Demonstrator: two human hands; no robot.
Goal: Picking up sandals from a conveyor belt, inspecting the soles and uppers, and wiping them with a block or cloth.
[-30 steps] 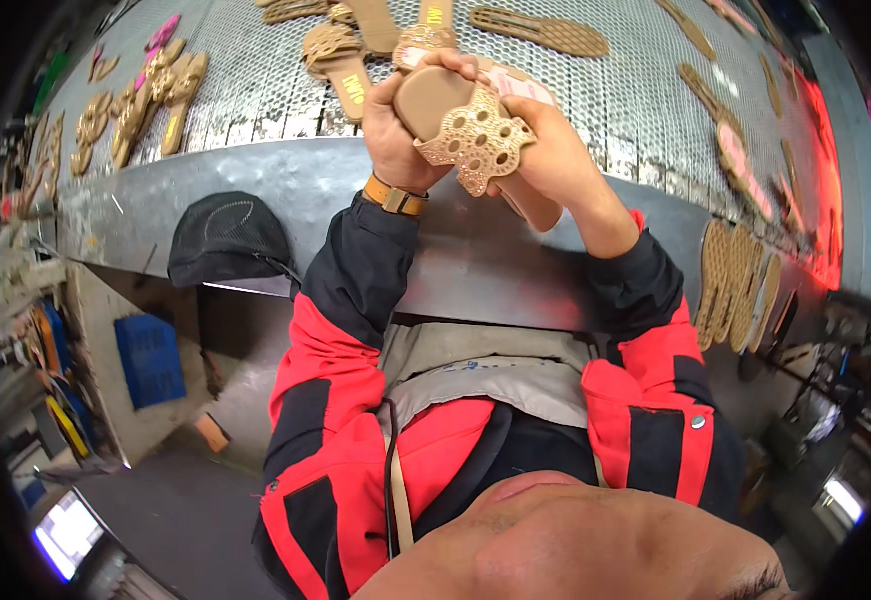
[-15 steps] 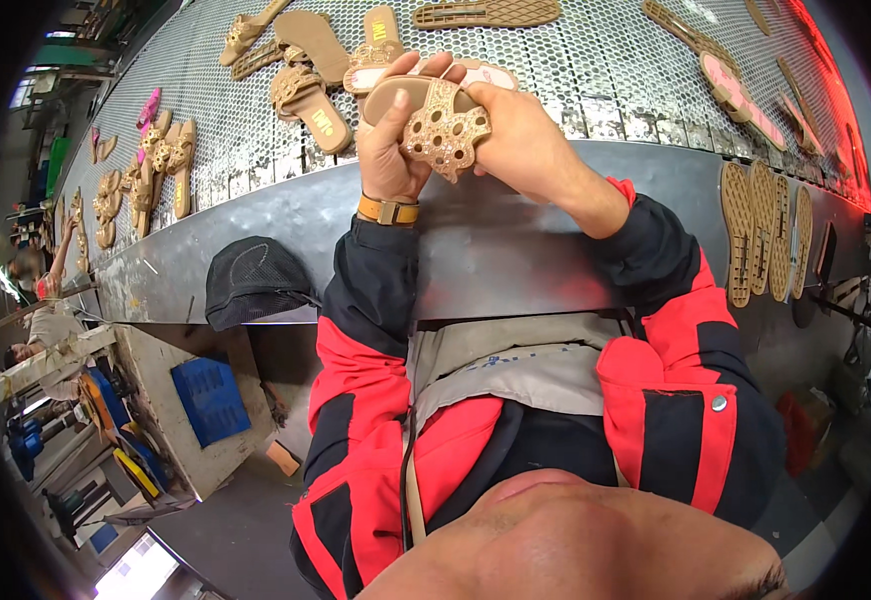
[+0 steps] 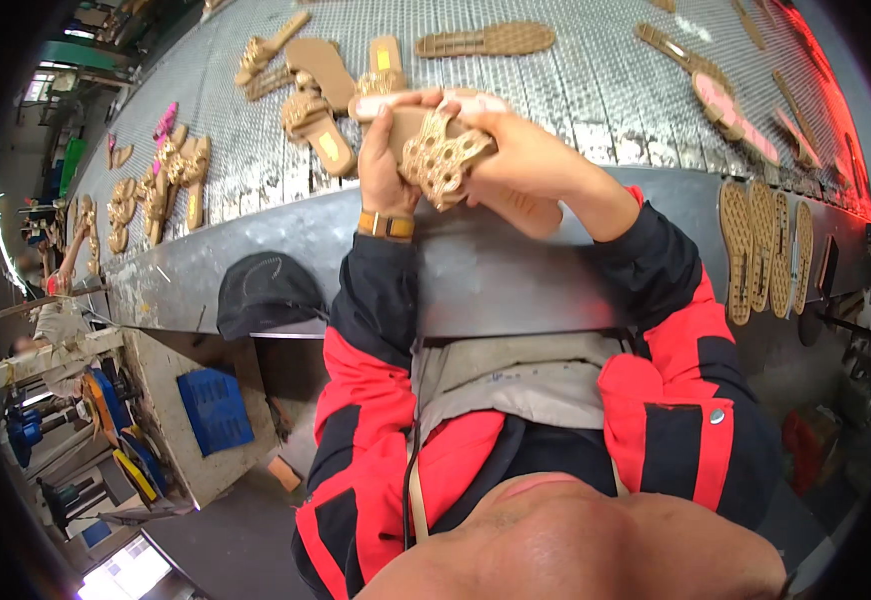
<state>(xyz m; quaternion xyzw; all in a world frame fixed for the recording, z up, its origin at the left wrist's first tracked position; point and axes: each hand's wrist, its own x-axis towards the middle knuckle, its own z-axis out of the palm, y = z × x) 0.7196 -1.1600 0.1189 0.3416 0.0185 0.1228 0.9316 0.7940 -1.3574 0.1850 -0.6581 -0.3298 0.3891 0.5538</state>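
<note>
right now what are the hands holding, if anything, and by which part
A tan slide sandal with a gold, hole-patterned strap: the left hand holds one end of its sole, the right hand its middle, at the strap's edge.

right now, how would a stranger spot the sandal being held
Find the grey metal ledge bordering the mesh surface. Over that border, the left hand and right hand hold a tan sandal with a holed, gold upper. Neighbouring sandals lie on the mesh; only this is held.

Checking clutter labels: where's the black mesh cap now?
Head view, left of centre: the black mesh cap sits at the near edge of the metal ledge, just left of the left sleeve, higher in frame than the blue panel.
</note>
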